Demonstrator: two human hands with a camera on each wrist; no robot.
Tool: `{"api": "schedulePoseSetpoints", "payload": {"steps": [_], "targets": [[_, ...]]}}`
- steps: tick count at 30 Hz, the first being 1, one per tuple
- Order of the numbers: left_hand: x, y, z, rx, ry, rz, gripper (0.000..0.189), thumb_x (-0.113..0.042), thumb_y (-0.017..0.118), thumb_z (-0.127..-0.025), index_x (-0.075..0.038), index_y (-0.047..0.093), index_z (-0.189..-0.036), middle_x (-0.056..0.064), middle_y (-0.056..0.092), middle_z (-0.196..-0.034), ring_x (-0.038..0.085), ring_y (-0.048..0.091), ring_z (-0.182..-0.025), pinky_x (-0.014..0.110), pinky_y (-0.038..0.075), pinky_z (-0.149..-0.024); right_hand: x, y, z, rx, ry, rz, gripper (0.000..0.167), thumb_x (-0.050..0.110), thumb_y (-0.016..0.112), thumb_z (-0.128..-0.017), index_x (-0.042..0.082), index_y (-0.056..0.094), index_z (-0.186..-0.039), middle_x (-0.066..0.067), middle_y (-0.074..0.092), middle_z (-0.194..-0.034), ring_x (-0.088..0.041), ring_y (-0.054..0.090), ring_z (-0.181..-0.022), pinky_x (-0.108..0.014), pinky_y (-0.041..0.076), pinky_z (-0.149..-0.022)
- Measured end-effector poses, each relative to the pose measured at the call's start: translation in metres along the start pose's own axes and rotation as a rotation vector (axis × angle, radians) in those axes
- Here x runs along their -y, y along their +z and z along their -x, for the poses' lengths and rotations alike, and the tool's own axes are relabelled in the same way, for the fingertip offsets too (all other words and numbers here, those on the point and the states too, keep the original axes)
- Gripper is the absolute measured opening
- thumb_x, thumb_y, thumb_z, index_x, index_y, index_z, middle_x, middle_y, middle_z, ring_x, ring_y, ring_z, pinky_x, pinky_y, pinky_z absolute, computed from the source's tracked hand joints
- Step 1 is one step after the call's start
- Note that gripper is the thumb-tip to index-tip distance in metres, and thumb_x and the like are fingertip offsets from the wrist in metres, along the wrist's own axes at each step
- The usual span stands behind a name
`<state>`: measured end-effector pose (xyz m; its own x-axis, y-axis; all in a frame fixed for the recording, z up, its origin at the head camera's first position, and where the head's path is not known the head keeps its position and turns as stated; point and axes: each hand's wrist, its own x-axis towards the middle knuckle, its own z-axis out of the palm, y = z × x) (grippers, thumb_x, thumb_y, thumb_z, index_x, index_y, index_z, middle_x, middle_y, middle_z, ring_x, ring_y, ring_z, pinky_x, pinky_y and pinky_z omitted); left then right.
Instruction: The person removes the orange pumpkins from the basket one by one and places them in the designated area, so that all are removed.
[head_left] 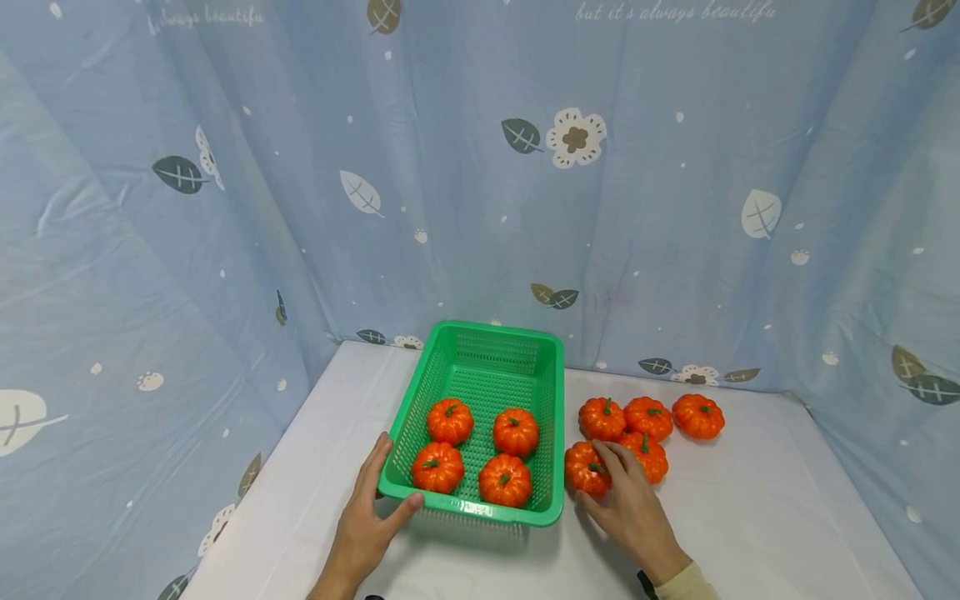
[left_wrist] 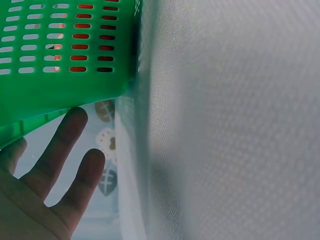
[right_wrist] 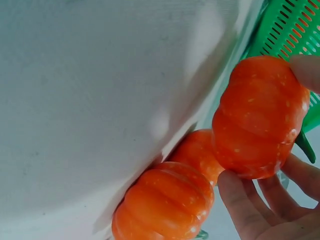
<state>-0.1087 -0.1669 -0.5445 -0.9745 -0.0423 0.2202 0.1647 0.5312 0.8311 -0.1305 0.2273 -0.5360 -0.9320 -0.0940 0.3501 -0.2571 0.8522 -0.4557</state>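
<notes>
**Right hand [head_left: 633, 510] grasps a pumpkin [head_left: 582, 467] beside the green basket [head_left: 491, 385]**

Fingers and thumb curl around the pumpkin, which is just right of the basket's near end. Four loose pumpkins [head_left: 698, 417] lie farther right, three in a far row and one nearer, partly behind the hand. The left hand [head_left: 363, 527], fingers extended rather than clenched, touches the basket's near left corner, thumb at the rim. Four basketed pumpkins [head_left: 450, 422] occupy the near half. Below spreads a white tablecloth [head_left: 757, 508]; a blue curtain [head_left: 465, 225] hangs at the far side.

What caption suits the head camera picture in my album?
Four orange pumpkins in a green basket, another in the right grip.
</notes>
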Motion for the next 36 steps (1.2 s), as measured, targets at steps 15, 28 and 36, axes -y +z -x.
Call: {"api": "schedulePoseSetpoints", "payload": {"steps": [15, 28, 36], "targets": [[-0.001, 0.0, 0.0, -0.001, 0.0, -0.019, 0.09, -0.038, 0.08, -0.089, -0.037, 0.025, -0.16, -0.016, 0.018, -0.167, 0.01, 0.024, -0.15, 0.019, 0.028, -0.11, -0.002, -0.011, -0.006, -0.169, -0.119, -0.007, 0.085, 0.019, 0.096, -0.065, 0.005, 0.056, -0.139, -0.016, 0.053, -0.131, -0.035, 0.058, -0.113, -0.055, 0.055, -0.089], [0.0, -0.002, 0.0, -0.003, 0.027, -0.007, 0.09, -0.036, 0.08, -0.089, -0.034, 0.027, -0.161, -0.015, 0.019, -0.167, 0.011, 0.025, -0.15, 0.009, 0.027, -0.103, 0.008, -0.021, -0.013, -0.264, -0.154, -0.045, 0.084, 0.02, 0.095, -0.068, 0.006, 0.057, -0.141, -0.013, 0.055, -0.134, -0.032, 0.056, -0.117, -0.056, 0.053, -0.09], [-0.001, -0.001, 0.0, 0.003, 0.02, 0.0, 0.089, -0.036, 0.08, -0.089, -0.034, 0.026, -0.161, -0.017, 0.018, -0.166, 0.01, 0.026, -0.149, 0.014, 0.035, -0.102, 0.014, -0.027, -0.019, -0.278, -0.118, -0.085, 0.087, 0.026, 0.094, -0.071, 0.009, 0.053, -0.146, -0.013, 0.051, -0.139, -0.031, 0.054, -0.122, -0.053, 0.053, -0.094]]}}
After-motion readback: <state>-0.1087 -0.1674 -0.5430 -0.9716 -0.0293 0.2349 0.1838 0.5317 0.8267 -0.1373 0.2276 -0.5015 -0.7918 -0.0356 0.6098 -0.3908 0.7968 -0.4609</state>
